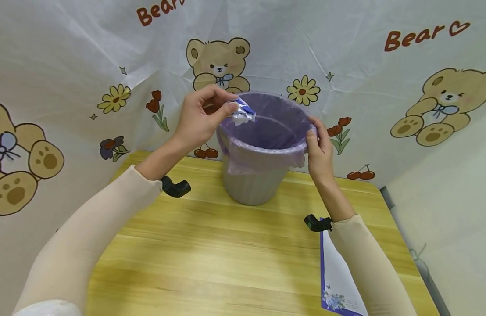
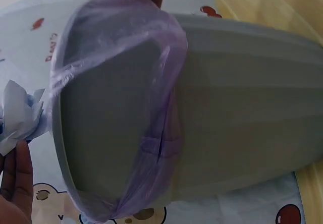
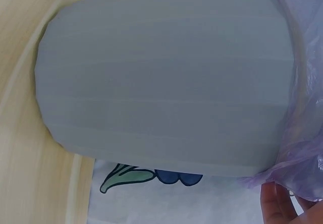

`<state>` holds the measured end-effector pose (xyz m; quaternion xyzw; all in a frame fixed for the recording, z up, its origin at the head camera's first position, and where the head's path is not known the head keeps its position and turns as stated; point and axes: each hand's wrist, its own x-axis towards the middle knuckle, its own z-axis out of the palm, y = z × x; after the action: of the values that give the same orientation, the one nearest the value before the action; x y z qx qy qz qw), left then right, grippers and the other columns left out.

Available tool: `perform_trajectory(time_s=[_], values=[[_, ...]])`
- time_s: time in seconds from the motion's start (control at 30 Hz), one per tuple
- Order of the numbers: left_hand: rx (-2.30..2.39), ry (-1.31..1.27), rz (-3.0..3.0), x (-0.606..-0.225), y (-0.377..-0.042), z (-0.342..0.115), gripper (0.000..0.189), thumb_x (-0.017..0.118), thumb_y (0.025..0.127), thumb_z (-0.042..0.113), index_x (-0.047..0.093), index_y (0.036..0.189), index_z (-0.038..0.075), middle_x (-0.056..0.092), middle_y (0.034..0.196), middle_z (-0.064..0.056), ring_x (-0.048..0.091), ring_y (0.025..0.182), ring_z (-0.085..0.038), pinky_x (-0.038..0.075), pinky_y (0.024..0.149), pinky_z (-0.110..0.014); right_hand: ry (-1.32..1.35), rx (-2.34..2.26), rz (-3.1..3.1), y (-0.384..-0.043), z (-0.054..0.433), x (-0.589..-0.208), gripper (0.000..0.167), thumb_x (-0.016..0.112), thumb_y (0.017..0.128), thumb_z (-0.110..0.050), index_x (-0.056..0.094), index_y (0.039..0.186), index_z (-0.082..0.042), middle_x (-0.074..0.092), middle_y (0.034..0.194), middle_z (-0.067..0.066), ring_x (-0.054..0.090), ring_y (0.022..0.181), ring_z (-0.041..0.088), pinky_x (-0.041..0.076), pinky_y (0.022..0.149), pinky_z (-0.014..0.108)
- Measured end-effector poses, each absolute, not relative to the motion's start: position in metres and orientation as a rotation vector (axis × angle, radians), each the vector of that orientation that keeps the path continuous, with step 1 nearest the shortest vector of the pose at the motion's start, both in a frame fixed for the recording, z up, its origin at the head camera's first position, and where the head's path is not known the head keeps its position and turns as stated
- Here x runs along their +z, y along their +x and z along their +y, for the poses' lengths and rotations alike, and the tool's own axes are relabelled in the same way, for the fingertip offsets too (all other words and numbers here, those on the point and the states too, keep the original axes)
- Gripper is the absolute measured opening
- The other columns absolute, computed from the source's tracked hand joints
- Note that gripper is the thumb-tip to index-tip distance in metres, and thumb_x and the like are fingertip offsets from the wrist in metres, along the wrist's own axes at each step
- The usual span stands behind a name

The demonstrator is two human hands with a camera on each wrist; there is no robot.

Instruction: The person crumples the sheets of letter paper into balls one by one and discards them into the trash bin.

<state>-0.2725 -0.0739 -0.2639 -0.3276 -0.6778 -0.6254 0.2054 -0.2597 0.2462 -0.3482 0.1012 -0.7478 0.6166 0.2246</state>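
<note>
A grey trash can point(image 1: 252, 188) stands upright at the back of the table, lined with a thin purple bag point(image 1: 247, 160) folded over its rim. My left hand point(image 1: 201, 116) pinches a crumpled piece of white and blue paper point(image 1: 244, 112) between thumb and fingers, above the left side of the can's mouth. In the left wrist view the crumpled paper point(image 2: 20, 115) shows beside the rim. On the opposite side, my right hand point(image 1: 321, 151) grips the rim and the bag's edge. Its fingers point(image 3: 275, 204) show at the bag's fold in the right wrist view.
A sheet of paper with a purple border and a flower print point(image 1: 339, 276) lies on the wooden table point(image 1: 211, 254) at right, partly under the right forearm. Behind the table hangs a white cloth with bears and flowers point(image 1: 266, 48). Black wrist mounts point(image 1: 176, 188) project from both sleeves.
</note>
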Motion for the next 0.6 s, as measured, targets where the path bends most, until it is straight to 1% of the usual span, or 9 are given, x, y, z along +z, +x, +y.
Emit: perform_trajectory(time_s=[0.13, 0.2, 0.3, 0.43, 0.6], values=[[-1.724, -0.891, -1.989, -0.26, -0.284, -0.067, 0.012, 0.08, 0.098, 0.009, 0.078, 0.107, 0.002, 0.079, 0.095, -0.002, 0.072, 0.08, -0.019, 0.062, 0.072, -0.023, 0.269, 1.687, -2.07, -0.261, 0.246, -0.348, 0.048, 0.045, 0.111, -0.033, 0.056, 0.155, -0.019, 0.059, 0.151, 0.008, 0.056, 0.121, 0.025, 0.047, 0.097, 0.021], [-1.691, -0.888, -2.068, -0.257, -0.289, -0.062, 0.012, 0.08, 0.098, 0.013, 0.079, 0.107, 0.004, 0.079, 0.096, -0.005, 0.072, 0.08, -0.021, 0.061, 0.072, -0.023, 0.27, 1.686, -2.068, -0.26, 0.246, -0.348, 0.048, 0.045, 0.111, -0.033, 0.056, 0.155, -0.018, 0.059, 0.151, 0.008, 0.056, 0.122, 0.025, 0.047, 0.099, 0.021], [-1.61, -0.905, -2.185, -0.253, -0.296, -0.055, 0.012, 0.079, 0.1, 0.016, 0.079, 0.108, 0.008, 0.077, 0.093, -0.005, 0.069, 0.078, -0.022, 0.058, 0.071, -0.024, 0.275, 1.692, -2.059, -0.26, 0.246, -0.348, 0.047, 0.045, 0.111, -0.032, 0.056, 0.155, -0.017, 0.059, 0.151, 0.008, 0.057, 0.123, 0.025, 0.048, 0.099, 0.021], [-1.507, -0.951, -2.266, -0.247, -0.305, -0.048, 0.01, 0.078, 0.1, 0.017, 0.079, 0.108, 0.011, 0.073, 0.089, -0.003, 0.066, 0.077, -0.017, 0.055, 0.071, -0.025, 0.282, 1.702, -2.044, -0.26, 0.245, -0.348, 0.047, 0.046, 0.112, -0.031, 0.056, 0.154, -0.016, 0.06, 0.149, 0.008, 0.057, 0.121, 0.025, 0.048, 0.099, 0.021], [-1.477, -0.968, -2.319, -0.243, -0.311, -0.042, 0.008, 0.077, 0.1, 0.015, 0.078, 0.107, 0.01, 0.073, 0.089, -0.002, 0.066, 0.077, -0.016, 0.053, 0.071, -0.025, 0.283, 1.705, -2.043, -0.261, 0.244, -0.348, 0.047, 0.045, 0.112, -0.031, 0.056, 0.155, -0.016, 0.06, 0.147, 0.008, 0.057, 0.119, 0.025, 0.048, 0.097, 0.021]])
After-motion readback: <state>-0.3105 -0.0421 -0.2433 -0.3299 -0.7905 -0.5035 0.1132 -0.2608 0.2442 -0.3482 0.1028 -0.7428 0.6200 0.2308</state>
